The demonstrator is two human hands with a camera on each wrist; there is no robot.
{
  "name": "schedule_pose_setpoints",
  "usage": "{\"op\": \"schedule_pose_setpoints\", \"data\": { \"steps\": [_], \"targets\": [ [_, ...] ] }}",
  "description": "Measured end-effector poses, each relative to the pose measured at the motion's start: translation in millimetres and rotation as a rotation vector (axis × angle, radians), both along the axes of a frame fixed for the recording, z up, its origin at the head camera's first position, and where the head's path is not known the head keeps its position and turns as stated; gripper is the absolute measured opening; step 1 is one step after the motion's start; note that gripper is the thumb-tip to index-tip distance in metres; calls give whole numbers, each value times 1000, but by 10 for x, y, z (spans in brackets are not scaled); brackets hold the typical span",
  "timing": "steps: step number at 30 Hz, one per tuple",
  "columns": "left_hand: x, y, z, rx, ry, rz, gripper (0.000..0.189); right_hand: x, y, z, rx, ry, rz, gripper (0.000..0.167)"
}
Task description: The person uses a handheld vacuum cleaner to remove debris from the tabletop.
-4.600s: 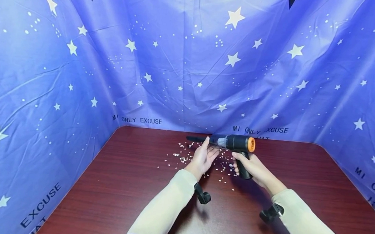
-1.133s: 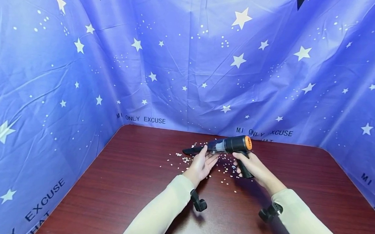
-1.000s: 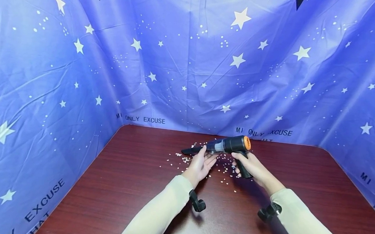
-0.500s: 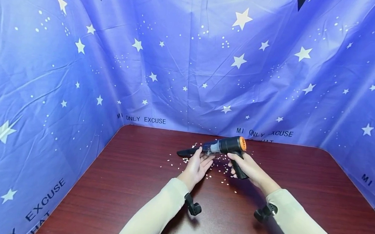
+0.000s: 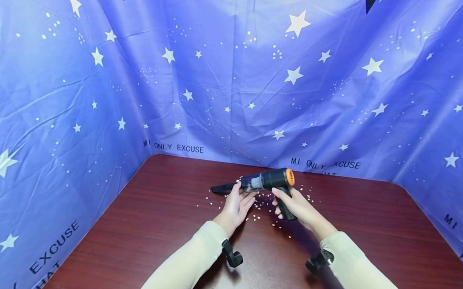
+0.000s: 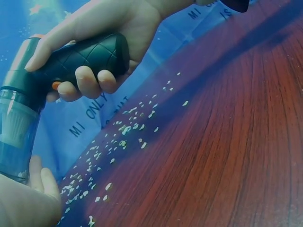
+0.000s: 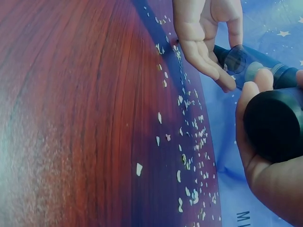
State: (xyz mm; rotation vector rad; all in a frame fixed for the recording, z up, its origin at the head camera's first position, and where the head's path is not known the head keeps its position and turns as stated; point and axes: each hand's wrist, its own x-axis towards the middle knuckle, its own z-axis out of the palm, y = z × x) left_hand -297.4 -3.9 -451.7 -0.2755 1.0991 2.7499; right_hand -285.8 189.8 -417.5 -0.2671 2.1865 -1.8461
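Note:
A black handheld vacuum (image 5: 274, 178) with an orange rear ring, a clear dust cup and a long crevice nozzle (image 5: 221, 188) slants down to the left over the table. My right hand (image 5: 297, 206) grips its handle, fingers wrapped round it and thumb near the top. In the left wrist view, the handle (image 6: 85, 54) shows a diamond pattern. My left hand (image 5: 233, 206) supports the front part from below, its fingers fairly straight under the cup and its thumb up beside the nozzle. Small white scraps (image 5: 256, 217) lie scattered beneath; the right wrist view also shows these scraps (image 7: 182, 163).
The dark red wooden table (image 5: 149, 245) has rounded far corners. Blue star-printed cloth (image 5: 220, 73) hangs along its back and both sides. A black camera mount (image 5: 232, 255) sits on the left wrist, another mount (image 5: 320, 261) on the right.
Both hands have carried the vacuum leftward, and its nozzle now slopes down where it was nearly level at first. Scraps formerly hidden on the right show; the nozzle covers some on the left.

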Motion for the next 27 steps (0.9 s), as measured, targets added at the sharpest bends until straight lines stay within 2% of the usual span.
{"op": "schedule_pose_setpoints", "data": {
  "steps": [8,17,27],
  "targets": [
    [9,-27,2,12,-19,44,52,-9,-12,16,13,15,26,53],
    [123,79,2,30,-16,57,52,-24,114,61,61,10,39,52],
    [181,150,-27,30,-27,49,48,-6,199,66,70,4,43,46]
  ]
}}
